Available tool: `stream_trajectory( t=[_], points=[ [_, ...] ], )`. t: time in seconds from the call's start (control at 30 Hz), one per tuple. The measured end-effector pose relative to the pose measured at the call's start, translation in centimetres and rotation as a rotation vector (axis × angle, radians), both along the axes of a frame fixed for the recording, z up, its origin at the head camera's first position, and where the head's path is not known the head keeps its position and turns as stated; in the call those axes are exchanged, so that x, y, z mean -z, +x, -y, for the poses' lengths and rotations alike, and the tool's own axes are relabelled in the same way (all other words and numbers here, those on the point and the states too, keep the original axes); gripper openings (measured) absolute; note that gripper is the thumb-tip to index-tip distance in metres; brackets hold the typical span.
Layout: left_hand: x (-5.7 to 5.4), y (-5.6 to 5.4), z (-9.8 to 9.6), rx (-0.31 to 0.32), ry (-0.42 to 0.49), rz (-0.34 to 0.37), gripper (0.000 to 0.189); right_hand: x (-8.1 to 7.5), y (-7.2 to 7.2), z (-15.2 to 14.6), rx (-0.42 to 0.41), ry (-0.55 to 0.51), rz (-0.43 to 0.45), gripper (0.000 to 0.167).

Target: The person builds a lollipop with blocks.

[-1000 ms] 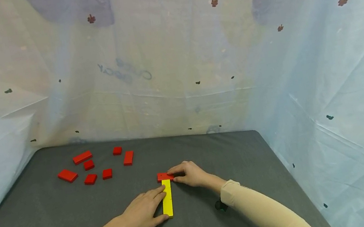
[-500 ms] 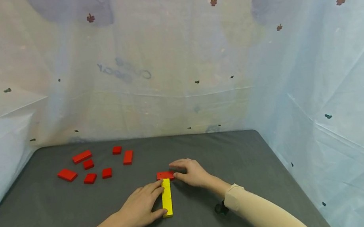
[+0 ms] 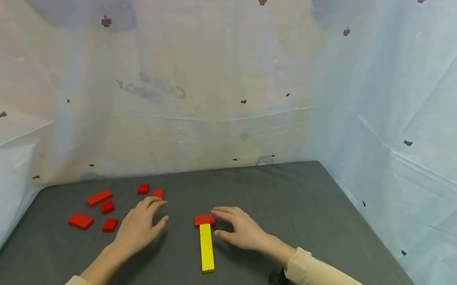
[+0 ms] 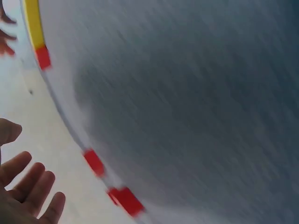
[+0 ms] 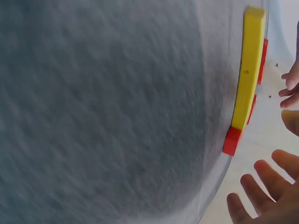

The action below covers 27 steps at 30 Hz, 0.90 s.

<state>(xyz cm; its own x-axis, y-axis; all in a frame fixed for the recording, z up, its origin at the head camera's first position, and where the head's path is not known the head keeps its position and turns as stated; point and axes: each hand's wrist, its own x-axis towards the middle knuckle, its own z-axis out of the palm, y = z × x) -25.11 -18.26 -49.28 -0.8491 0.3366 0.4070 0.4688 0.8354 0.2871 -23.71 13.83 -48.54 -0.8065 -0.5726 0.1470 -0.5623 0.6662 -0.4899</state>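
Observation:
A long yellow block (image 3: 206, 249) lies on the dark cloth, with a red block (image 3: 202, 220) set crosswise at its far end like a T. In the right wrist view, the yellow block (image 5: 247, 70) meets the red block (image 5: 232, 141) end on. My right hand (image 3: 242, 228) hovers at the red block's right end, fingers spread; whether a fingertip touches it I cannot tell. My left hand (image 3: 140, 225) is over the table left of the T, holding nothing, fingers apart. Its fingertips partly cover a red block (image 3: 158, 193), and another red piece behind it is mostly hidden.
Several loose red blocks lie at the back left, among them a longer one (image 3: 99, 198), a rectangular one (image 3: 81, 221) and a small square one (image 3: 110, 225). A patterned plastic sheet (image 3: 199, 76) hangs behind the dark table (image 3: 264, 192) and along its sides.
My left hand has left the yellow block and moved left and away toward the loose red blocks. My right hand's fingers have come off the top of the red block to its right end.

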Motion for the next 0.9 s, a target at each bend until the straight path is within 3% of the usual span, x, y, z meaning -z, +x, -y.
stream_trajectory(
  t=[0.17, 0.37, 0.67, 0.9],
  points=[
    [0.5, -1.2, 3.2, -0.043, -0.03, 0.022, 0.039, 0.4, 0.9, 0.4, -0.035, 0.117, 0.017, 0.067],
    [1.1, -1.8, 5.8, -0.074, -0.096, 0.064, 0.043, 0.6, 1.4, 1.0, -0.088, 0.247, 0.026, 0.072],
    [1.3, -2.0, 7.7, -0.097, -0.113, 0.145, 0.042, 1.0, 1.4, 1.4, -0.15, 0.341, 0.017, 0.071],
    [1.5, -2.2, 8.3, -0.074, -0.08, 0.176, 0.036, 1.0, 1.4, 1.3, -0.164, 0.355, 0.012, 0.07]
  ],
)
